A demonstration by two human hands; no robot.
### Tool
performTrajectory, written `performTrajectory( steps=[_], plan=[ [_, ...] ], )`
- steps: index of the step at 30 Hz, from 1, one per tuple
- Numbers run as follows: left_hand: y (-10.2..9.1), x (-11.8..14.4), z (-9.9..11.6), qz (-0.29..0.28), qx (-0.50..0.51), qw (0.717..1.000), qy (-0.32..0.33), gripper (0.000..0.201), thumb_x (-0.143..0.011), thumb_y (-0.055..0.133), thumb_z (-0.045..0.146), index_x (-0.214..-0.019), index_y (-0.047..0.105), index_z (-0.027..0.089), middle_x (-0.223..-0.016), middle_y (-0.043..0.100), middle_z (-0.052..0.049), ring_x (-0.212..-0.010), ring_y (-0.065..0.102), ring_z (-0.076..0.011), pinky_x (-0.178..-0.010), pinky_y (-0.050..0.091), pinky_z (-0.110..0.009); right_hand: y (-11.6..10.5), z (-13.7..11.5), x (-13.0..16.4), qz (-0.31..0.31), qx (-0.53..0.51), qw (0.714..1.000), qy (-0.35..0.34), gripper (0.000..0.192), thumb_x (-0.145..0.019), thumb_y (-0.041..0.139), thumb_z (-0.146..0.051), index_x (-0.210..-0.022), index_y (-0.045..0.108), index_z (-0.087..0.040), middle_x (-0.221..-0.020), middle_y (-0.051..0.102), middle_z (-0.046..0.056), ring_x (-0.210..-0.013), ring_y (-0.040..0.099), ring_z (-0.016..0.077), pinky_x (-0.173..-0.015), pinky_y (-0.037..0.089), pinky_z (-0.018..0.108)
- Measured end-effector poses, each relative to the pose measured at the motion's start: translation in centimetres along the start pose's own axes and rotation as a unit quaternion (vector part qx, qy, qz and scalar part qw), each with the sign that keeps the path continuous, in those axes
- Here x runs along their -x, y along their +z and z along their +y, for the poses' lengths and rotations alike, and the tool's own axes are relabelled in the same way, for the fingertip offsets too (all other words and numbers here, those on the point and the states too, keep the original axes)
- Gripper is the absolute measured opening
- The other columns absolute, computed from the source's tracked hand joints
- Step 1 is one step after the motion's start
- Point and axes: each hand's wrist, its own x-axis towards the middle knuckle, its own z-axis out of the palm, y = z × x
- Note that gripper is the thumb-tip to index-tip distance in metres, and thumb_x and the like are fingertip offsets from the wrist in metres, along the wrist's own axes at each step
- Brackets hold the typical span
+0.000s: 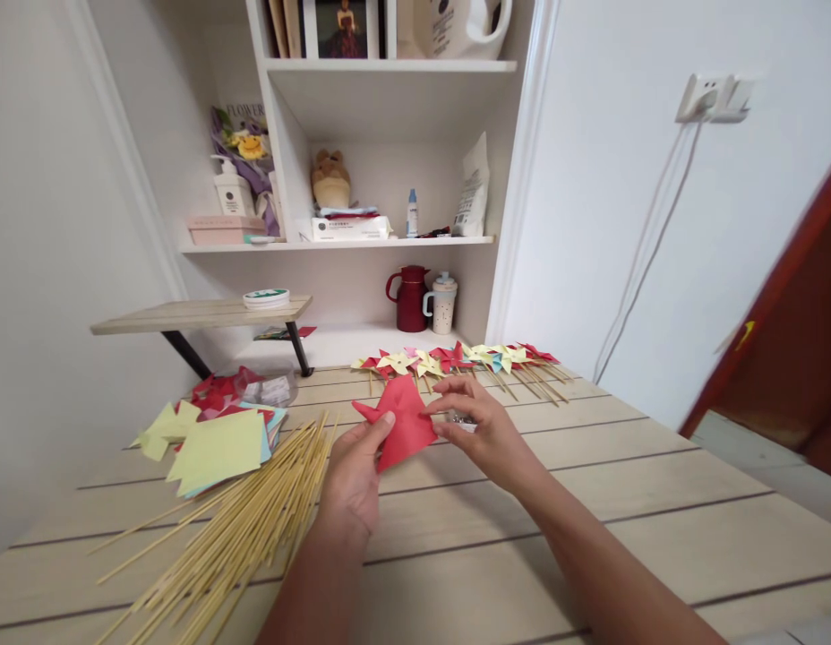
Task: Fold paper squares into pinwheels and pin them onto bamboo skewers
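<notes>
A piece of red paper (pixel 407 421), partly folded with one corner curled at its left, is held above the table. My left hand (pixel 355 470) grips it at the lower left, thumb pressed on top. At its right edge, my right hand (pixel 479 425) has thumb and fingertips around a corner of the paper. Behind the hands lie several finished paper pinwheels (pixel 429 365) on sticks, in red, yellow and blue. A small container (pixel 462 418) is partly hidden behind my right hand.
Left of my hands lie a pile of thin wooden sticks (pixel 254 520) and a stack of yellow paper squares (pixel 218 448). A clear plastic box (pixel 271 387) sits by a small raised shelf (pixel 201 315). A red jug (pixel 411 300) and a cup (pixel 444 305) stand at the back.
</notes>
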Motion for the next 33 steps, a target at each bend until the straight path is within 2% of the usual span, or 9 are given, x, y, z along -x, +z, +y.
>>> performTrajectory(
  steps=[5,8,10,12,16,20,24,27,33],
  plan=[
    [-0.3,-0.2,0.1,0.019,0.011,0.999,-0.029,0.015,-0.070,0.081,0.019,-0.083,0.076,0.011,-0.079,0.078,-0.009,-0.068,0.071,-0.0171,-0.061,0.054,-0.024,0.1,0.1,0.0,-0.031,-0.010,0.999,0.008,0.012,-0.080,0.075,-0.028,-0.090,0.079,-0.032,-0.119,0.057,0.007,-0.119,0.054,0.0266,-0.103,0.045,0.045],
    [-0.6,-0.4,0.0,0.046,0.006,0.998,-0.037,0.014,-0.067,0.084,0.018,-0.077,0.075,0.012,-0.072,0.076,-0.006,-0.056,0.063,-0.0106,-0.045,0.041,-0.018,0.0,0.3,-0.1,-0.016,-0.003,1.000,0.014,0.012,-0.085,0.069,-0.026,-0.088,0.080,-0.032,-0.117,0.057,0.007,-0.118,0.054,0.0262,-0.101,0.046,0.046],
    [-0.7,-0.5,-0.1,0.046,0.001,0.999,-0.029,0.016,-0.064,0.085,0.017,-0.073,0.073,0.012,-0.068,0.074,-0.004,-0.050,0.057,-0.0072,-0.040,0.033,-0.016,-0.1,0.5,-0.1,-0.001,0.001,1.000,0.017,0.015,-0.087,0.066,-0.025,-0.086,0.080,-0.032,-0.116,0.057,0.007,-0.118,0.055,0.0262,-0.101,0.046,0.046],
    [-0.8,-0.6,-0.2,0.037,-0.005,0.999,-0.026,0.019,-0.062,0.087,0.019,-0.072,0.073,0.012,-0.068,0.073,-0.004,-0.049,0.055,-0.0064,-0.039,0.030,-0.016,-0.2,0.5,-0.1,0.009,0.002,1.000,0.020,0.014,-0.086,0.068,-0.026,-0.085,0.080,-0.032,-0.115,0.058,0.007,-0.118,0.054,0.0270,-0.099,0.048,0.046],
    [-0.7,-0.5,-0.3,0.014,-0.021,0.999,-0.030,0.023,-0.061,0.088,0.024,-0.075,0.075,0.012,-0.072,0.075,-0.006,-0.058,0.064,-0.0111,-0.046,0.040,-0.018,-0.4,0.0,-0.1,0.003,0.001,1.000,-0.008,0.011,-0.083,0.073,-0.030,-0.091,0.080,-0.034,-0.118,0.057,0.007,-0.122,0.052,0.0291,-0.100,0.048,0.047],
    [-0.5,-0.3,-0.3,-0.018,-0.028,0.999,-0.019,0.028,-0.062,0.088,0.028,-0.082,0.077,0.012,-0.082,0.078,-0.009,-0.075,0.071,-0.0175,-0.070,0.054,-0.025,-0.5,-0.8,0.0,-0.036,-0.025,0.998,-0.048,0.013,-0.085,0.073,-0.032,-0.096,0.079,-0.035,-0.133,0.052,0.007,-0.133,0.045,0.0290,-0.110,0.040,0.049],
    [-0.5,-0.2,-0.6,-0.042,-0.056,0.998,0.009,0.032,-0.065,0.086,0.031,-0.088,0.078,0.010,-0.087,0.078,-0.012,-0.080,0.071,-0.0197,-0.078,0.054,-0.028,-0.4,-1.0,0.1,-0.038,-0.048,0.998,-0.027,0.005,-0.083,0.076,-0.036,-0.083,0.080,-0.033,-0.138,0.051,0.005,-0.137,0.042,0.0299,-0.113,0.036,0.051],
    [-0.5,-0.2,-0.8,-0.056,-0.081,0.995,0.035,0.035,-0.067,0.085,0.033,-0.093,0.078,0.011,-0.087,0.078,-0.012,-0.081,0.071,-0.0208,-0.080,0.053,-0.030,-0.1,-1.1,0.0,-0.038,-0.048,0.998,-0.009,0.007,-0.081,0.077,-0.036,-0.077,0.080,-0.032,-0.138,0.053,0.004,-0.137,0.043,0.0300,-0.113,0.036,0.051],
    [-0.5,-0.1,-1.0,-0.064,-0.105,0.991,0.056,0.037,-0.068,0.084,0.038,-0.093,0.078,0.012,-0.087,0.078,-0.011,-0.080,0.071,-0.0227,-0.081,0.052,-0.034,0.4,-1.3,0.0,-0.037,-0.048,0.998,0.021,0.010,-0.082,0.075,-0.029,-0.072,0.076,-0.026,-0.132,0.058,0.006,-0.127,0.051,0.0284,-0.108,0.039,0.047]
  ],
)
